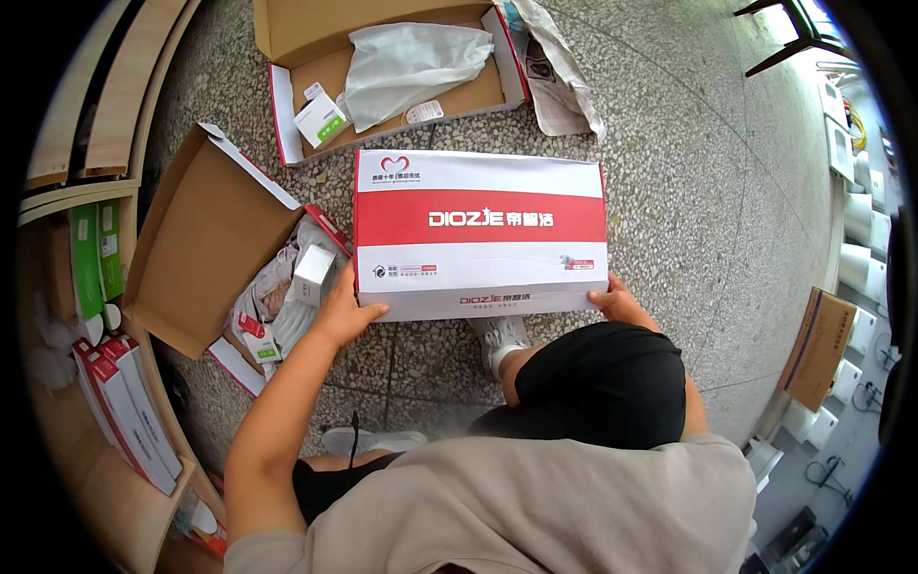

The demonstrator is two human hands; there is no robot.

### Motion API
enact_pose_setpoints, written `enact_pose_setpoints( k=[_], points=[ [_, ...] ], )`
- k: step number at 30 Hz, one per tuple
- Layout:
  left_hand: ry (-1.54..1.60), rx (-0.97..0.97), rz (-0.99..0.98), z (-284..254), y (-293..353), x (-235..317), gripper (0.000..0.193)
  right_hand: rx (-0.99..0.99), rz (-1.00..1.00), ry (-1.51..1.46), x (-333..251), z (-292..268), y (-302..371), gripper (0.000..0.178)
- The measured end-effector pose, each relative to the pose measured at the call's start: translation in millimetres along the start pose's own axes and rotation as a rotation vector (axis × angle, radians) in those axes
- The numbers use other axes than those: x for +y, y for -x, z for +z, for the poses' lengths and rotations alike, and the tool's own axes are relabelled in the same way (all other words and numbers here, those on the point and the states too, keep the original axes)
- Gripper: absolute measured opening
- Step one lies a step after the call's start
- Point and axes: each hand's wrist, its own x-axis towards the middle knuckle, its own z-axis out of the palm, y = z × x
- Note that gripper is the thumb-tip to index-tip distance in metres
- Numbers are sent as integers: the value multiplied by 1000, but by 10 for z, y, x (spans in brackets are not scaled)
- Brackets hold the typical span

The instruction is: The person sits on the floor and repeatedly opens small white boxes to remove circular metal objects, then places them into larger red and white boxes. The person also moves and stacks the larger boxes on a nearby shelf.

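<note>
A closed red and white cardboard box lies flat on the speckled stone floor in front of me. My left hand grips its near left corner, thumb on the front face. My right hand holds the near right corner, partly hidden behind my black-clad knee. Both hands press the box from its two ends.
An open brown box with white packets and a small white carton stands at the left. Another open box with a white bag lies beyond. Wooden shelves with red-white boxes line the left; white fixtures stand at the right.
</note>
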Motion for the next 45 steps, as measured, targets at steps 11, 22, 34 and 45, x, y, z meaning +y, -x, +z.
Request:
enact_pose_setpoints(
  k=[11, 22, 34, 45],
  points=[
    [249, 284, 40, -863, -129, 511, 36, 223, -57, 110, -1267, 401, 461, 49],
    [298, 322, -120, -944, -563, 747, 46, 291, -218, 197, -1489, 224, 268, 59],
    [-117, 327, -106, -957, -532, 559, 31, -1, -587, 485, -1480, 369, -45, 62],
    [-67, 352, 208, -916, -372, 543, 49, 116, -703, 1061, -1163, 313, -5, 50]
  ],
)
